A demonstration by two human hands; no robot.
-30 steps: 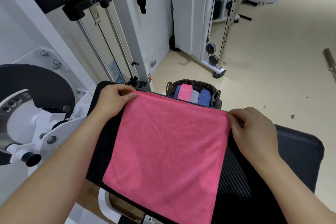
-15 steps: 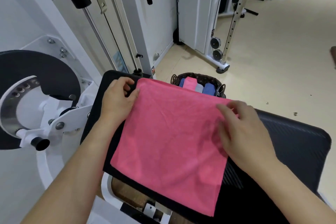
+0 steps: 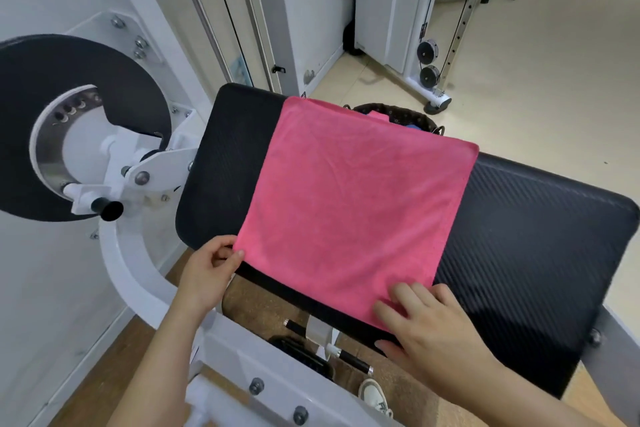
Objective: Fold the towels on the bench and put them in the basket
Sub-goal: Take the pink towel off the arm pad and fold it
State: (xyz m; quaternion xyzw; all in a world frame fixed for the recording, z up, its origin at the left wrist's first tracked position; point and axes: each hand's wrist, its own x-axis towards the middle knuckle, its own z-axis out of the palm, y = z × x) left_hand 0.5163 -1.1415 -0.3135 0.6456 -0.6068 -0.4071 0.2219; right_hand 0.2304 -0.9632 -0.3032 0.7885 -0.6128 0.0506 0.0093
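pink towel (image 3: 353, 204), one, is laid out flat on the black bench pad (image 3: 526, 236), with the wicker basket (image 3: 408, 116) partly hidden behind its far edge. near left corner is pinched between thumb and fingers of the left hand (image 3: 204, 277); near right corner is covered by the spread, relaxed fingers of the right hand (image 3: 433, 333).

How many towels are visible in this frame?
3. One pink towel lies spread flat on the bench. A folded pink one and a blue one show in the basket behind it. The spread towel hides much of the basket, so there may be more.
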